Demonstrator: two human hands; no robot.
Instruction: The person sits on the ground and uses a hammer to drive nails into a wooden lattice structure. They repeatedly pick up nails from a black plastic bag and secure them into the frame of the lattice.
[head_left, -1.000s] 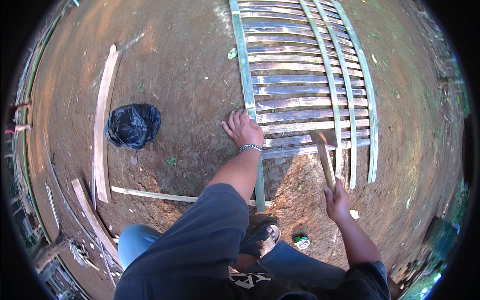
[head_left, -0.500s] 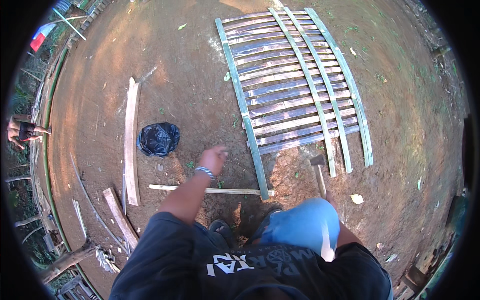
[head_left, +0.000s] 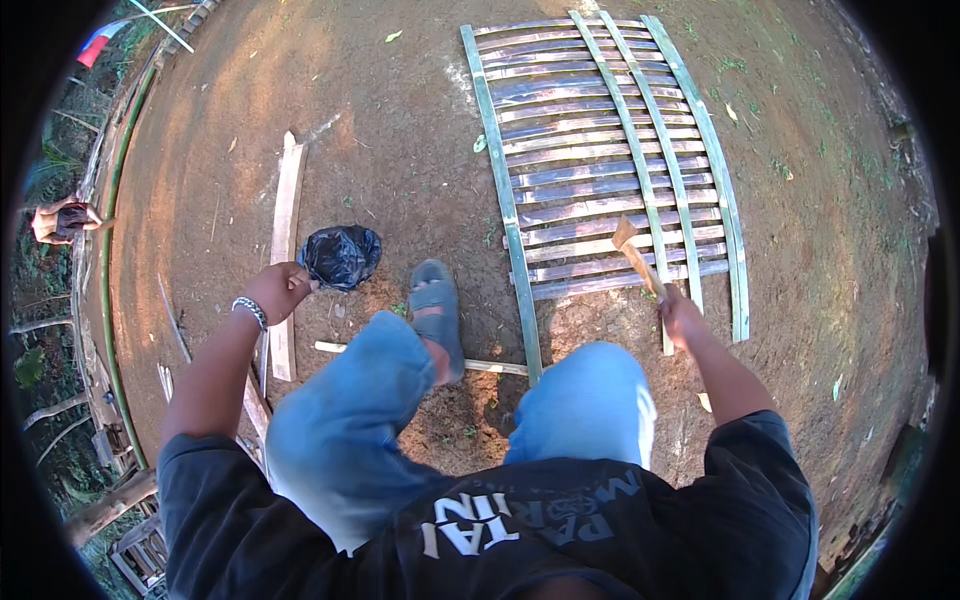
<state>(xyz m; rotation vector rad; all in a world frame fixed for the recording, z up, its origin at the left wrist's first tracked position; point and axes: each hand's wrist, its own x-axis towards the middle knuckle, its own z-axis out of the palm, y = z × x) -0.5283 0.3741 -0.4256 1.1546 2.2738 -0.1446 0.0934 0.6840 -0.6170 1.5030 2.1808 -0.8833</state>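
Note:
My right hand (head_left: 682, 318) is wrapped round the wooden handle of a hammer (head_left: 640, 262). The hammer's head points away from me, over the near right end of a bamboo slat panel (head_left: 610, 205) on the ground. That panel has long green strips running lengthwise and several cross slats. My left hand (head_left: 279, 292), with a banded wrist, is out to the left with thumb and fingers drawn together; what they pinch, if anything, is too small to make out. Just beyond its fingertips lies a crumpled black plastic bag (head_left: 341, 257); whether they touch is unclear.
A long wooden board (head_left: 287, 260) lies left of the bag. A thin bamboo stick (head_left: 495, 367) crosses the ground under my raised leg, with my sandalled foot (head_left: 436, 310) above it. At the far left, another person (head_left: 66, 221) is near a long green bamboo pole (head_left: 118, 330).
My left hand has moved left toward the bag. My right hand has lifted the hammer forward over the panel's near end. My left leg has come forward.

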